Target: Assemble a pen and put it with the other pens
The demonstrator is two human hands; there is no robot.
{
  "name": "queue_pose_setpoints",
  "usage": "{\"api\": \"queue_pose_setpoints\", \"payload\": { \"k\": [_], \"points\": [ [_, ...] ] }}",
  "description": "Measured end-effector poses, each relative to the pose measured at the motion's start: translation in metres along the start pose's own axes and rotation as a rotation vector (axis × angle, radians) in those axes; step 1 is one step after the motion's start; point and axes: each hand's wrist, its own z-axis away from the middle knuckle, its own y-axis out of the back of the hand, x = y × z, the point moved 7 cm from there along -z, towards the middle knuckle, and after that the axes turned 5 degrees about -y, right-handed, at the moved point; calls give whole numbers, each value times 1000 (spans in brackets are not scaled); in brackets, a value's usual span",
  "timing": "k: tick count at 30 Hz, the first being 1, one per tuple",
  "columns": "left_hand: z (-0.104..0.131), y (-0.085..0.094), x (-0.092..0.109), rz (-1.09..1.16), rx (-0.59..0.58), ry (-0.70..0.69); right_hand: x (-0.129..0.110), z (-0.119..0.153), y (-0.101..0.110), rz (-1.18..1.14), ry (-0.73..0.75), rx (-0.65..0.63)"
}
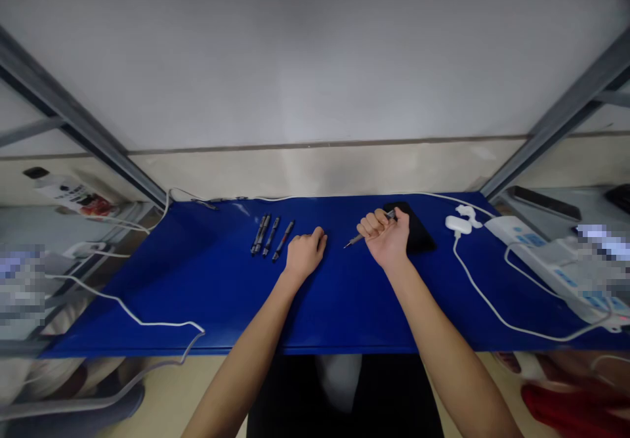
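My right hand (386, 236) is raised over the blue desk top (344, 306), palm turned up. Its fingers wrap round a pen (355, 240), whose bare tip points down to the left; the thumb lies at the pen's other end. My left hand (305, 254) rests on the desk, back up, fingers curled under in a loose fist with nothing seen in it. Just left of it several dark pens (272, 236) lie side by side, slightly slanted; the pen nearest the hand (284, 240) has a reddish mark. A flat black rectangular thing (420, 231) lies behind my right hand.
A white charger case (457, 225) with a cable lies at the right, beside a white power strip (551, 267). White cables (142, 323) cross the left side. A bottle (73, 192) lies tilted beyond the left metal post (98, 129). A phone (544, 203) is at far right.
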Motion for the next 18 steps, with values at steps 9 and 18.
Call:
{"api": "queue_pose_setpoints", "payload": {
  "k": [9,18],
  "points": [
    [5,11,11,259,51,-44,12,-5,4,39,-62,-15],
    [9,10,35,869,-16,-157,24,-4,2,101,-61,-1]
  ]
}}
